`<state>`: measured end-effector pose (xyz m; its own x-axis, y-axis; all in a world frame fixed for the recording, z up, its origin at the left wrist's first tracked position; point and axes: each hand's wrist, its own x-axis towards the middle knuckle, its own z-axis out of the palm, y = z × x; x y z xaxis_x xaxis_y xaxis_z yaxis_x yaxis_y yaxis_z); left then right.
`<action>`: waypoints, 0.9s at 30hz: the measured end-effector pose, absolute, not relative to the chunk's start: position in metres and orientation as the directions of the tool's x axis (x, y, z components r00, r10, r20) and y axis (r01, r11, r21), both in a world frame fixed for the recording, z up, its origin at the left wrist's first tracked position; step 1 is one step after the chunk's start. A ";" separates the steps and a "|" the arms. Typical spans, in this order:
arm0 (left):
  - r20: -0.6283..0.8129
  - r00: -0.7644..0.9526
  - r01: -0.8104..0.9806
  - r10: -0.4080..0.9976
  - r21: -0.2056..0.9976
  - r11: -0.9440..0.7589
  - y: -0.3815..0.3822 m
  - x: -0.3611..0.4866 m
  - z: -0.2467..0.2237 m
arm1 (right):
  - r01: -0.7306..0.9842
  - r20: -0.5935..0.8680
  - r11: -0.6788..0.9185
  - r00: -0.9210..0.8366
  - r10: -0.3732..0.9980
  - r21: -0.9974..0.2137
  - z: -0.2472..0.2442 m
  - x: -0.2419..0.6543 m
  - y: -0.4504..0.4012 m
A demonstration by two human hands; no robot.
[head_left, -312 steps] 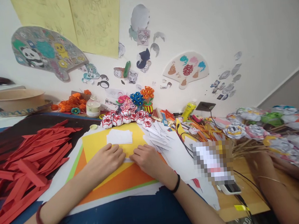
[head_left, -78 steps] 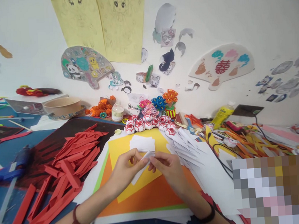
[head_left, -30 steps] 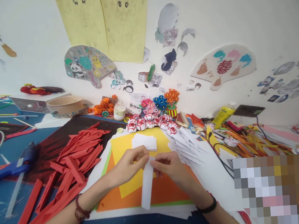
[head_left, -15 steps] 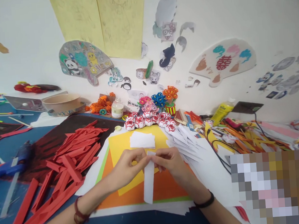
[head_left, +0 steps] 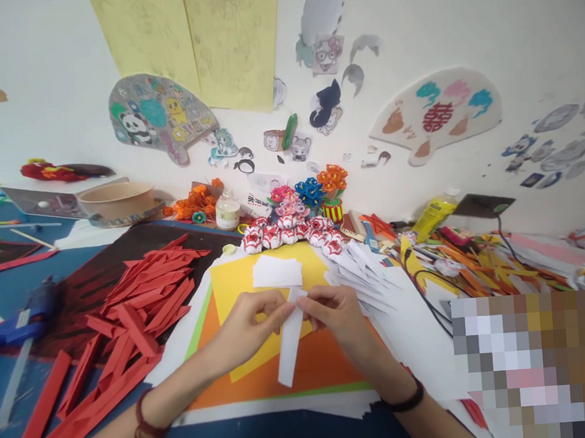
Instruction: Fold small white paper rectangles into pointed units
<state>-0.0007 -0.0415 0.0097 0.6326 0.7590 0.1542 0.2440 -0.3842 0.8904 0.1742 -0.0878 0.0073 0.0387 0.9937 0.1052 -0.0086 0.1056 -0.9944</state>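
Observation:
A white paper strip [head_left: 290, 349] hangs tilted between my hands, its lower end free above an orange sheet [head_left: 327, 363]. My left hand [head_left: 259, 318] pinches the strip's upper part between thumb and fingers. From the other side, my right hand [head_left: 332, 313] closes thumb and fingertips on the strip's top edge. Just beyond the fingers, a small stack of white paper strips [head_left: 277, 272] rests on a yellow sheet [head_left: 233, 303]. To the right, folded white paper pieces [head_left: 364, 274] are heaped on white paper.
Red folded paper strips [head_left: 147, 282] pile up at left, beside a blue glue gun [head_left: 27, 324]. Red-and-white paper flowers [head_left: 288, 232] stand behind the sheets. A black cable [head_left: 425, 296] and a yellow bottle [head_left: 435, 214] are at right. A beige bowl [head_left: 115, 201] sits back left.
The strip has tilted a little more, its lower end shifting slightly up and left. My fingers now show more of its top end. The camera view has shifted slightly.

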 end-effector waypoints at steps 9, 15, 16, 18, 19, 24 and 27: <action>0.159 0.648 0.327 0.745 0.825 -0.461 -0.044 -0.002 0.010 | -0.020 0.146 0.148 0.064 0.987 -0.989 -0.002 0.178 -0.084; 0.121 0.701 0.339 0.703 0.811 -0.477 -0.041 -0.002 0.008 | 0.011 0.155 0.155 0.095 0.983 -0.988 -0.006 0.181 -0.081; 0.129 0.689 0.360 0.713 0.793 -0.492 -0.041 -0.002 0.008 | 0.013 0.158 0.158 0.095 0.983 -0.987 -0.006 0.181 -0.082; 0.137 0.670 0.378 0.729 0.783 -0.495 -0.041 -0.002 0.008 | 0.009 0.166 0.166 0.101 0.981 -0.986 -0.007 0.181 -0.082; 0.131 0.673 0.366 0.728 0.796 -0.482 -0.041 -0.002 0.007 | 0.003 0.169 0.170 0.111 0.979 -0.986 -0.007 0.181 -0.082; 0.118 0.710 0.316 0.694 0.827 -0.464 -0.040 -0.001 0.003 | 0.016 0.170 0.169 0.150 0.974 -0.985 -0.005 0.182 -0.081; 0.145 0.684 0.341 0.715 0.803 -0.489 -0.040 -0.001 0.002 | 0.007 0.166 0.167 0.166 0.972 -0.986 -0.004 0.183 -0.080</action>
<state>-0.0013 -0.0401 0.0021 0.6844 0.7145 0.1450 0.3410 -0.4895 0.8026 0.1831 -0.0803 -0.0036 0.1664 0.9719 0.1663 0.0071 0.1675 -0.9858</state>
